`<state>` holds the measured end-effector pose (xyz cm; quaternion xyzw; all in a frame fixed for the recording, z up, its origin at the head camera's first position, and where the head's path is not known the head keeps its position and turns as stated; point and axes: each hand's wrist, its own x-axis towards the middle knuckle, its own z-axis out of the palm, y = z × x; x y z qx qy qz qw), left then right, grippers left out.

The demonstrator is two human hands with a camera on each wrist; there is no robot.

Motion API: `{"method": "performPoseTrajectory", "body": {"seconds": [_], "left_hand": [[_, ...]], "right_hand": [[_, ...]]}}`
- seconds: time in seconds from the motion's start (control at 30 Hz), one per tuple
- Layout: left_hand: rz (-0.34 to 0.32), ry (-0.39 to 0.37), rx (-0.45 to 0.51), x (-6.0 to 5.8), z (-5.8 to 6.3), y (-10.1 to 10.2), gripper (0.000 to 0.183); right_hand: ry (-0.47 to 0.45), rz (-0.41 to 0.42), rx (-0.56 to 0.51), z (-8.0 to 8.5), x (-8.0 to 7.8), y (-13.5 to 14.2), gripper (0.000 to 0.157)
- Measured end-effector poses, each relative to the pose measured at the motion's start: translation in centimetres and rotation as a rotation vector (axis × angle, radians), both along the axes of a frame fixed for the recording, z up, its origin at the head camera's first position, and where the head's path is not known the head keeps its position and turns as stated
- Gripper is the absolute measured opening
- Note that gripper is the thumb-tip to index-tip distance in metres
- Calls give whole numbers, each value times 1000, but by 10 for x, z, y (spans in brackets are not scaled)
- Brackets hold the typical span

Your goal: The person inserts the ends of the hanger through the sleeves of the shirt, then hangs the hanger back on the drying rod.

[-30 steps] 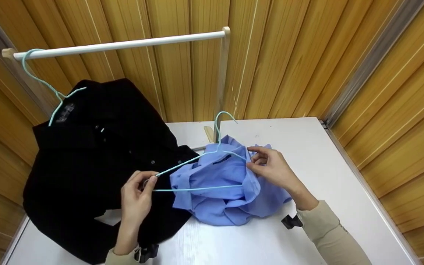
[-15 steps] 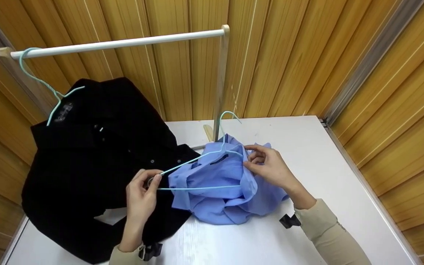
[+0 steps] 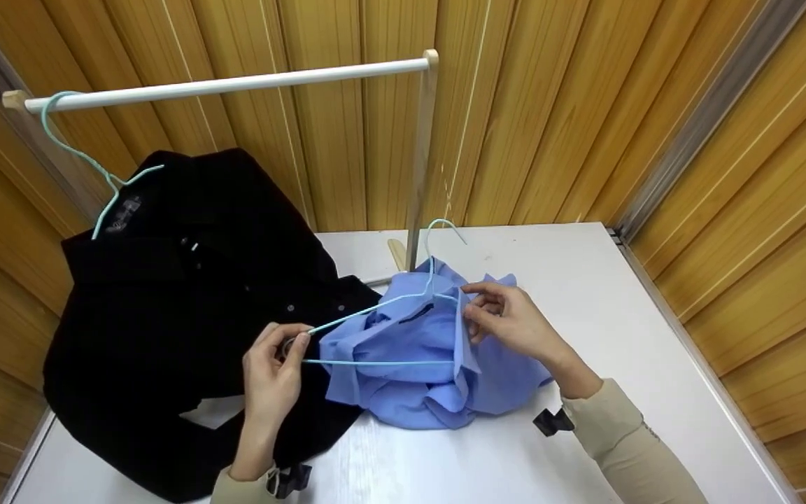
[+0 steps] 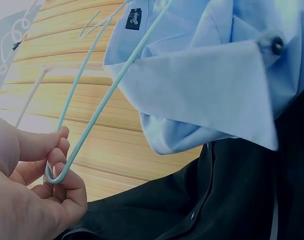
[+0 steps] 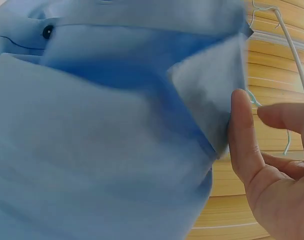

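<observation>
My left hand [image 3: 273, 371] pinches one end of a light-green wire hanger [image 3: 368, 311] between thumb and fingers. In the left wrist view, the hanger's rounded corner [image 4: 54, 177] lies against the curled fingers. The hanger's other end runs inside the collar of a crumpled blue shirt [image 3: 403, 392], where the cloth hides it. My right hand [image 3: 515, 322] is at the shirt's right collar edge. In the right wrist view, its thumb [image 5: 239, 130] touches the collar flap [image 5: 209, 87], while the index finger stands apart from the thumb. A dark label [image 4: 133, 19] shows inside the neck.
At the left, a black shirt [image 3: 165, 336] hangs on a second light-green hanger [image 3: 105, 171] from the rack's white bar [image 3: 235, 85]. The rack's right post [image 3: 422, 161] rises behind the blue shirt. Wood-patterned walls [image 3: 529, 119] enclose the white table [image 3: 613, 308].
The hanger has shifted right, its hook now tilting further right and slightly lower. My left hand moved slightly right with it. The blue collar's right edge has folded into a sharper flap beside my right hand.
</observation>
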<state>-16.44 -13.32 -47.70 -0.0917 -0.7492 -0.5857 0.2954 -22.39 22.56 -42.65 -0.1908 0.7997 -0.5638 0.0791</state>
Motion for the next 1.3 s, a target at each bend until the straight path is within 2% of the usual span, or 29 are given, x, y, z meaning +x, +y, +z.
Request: {"method": "performPoseTrajectory", "body": {"seconds": [0.07,0.17,0.27,0.37,0.63,1.3], "left_hand": [[7,-5,-3,1,2,2,7],[19,1,-9,1,2,4,9],[19,-2,-10,1,1,3,10],[16,-12,-3,1,0,2,10],[48,-4,-26,0,2,6,13],[-5,-14,-45,-5,-9,15,10]], "right_hand": [[34,-8,24,-1,0,1,34],[137,-53,116,-3,-1,0,26],[244,-89,208,-6,-3,1,22],[295,-87,274,-9,-5,2,23],[264,1,357,-13,-5,1,24],[226,-5,272,-13,-6,-4,14]]}}
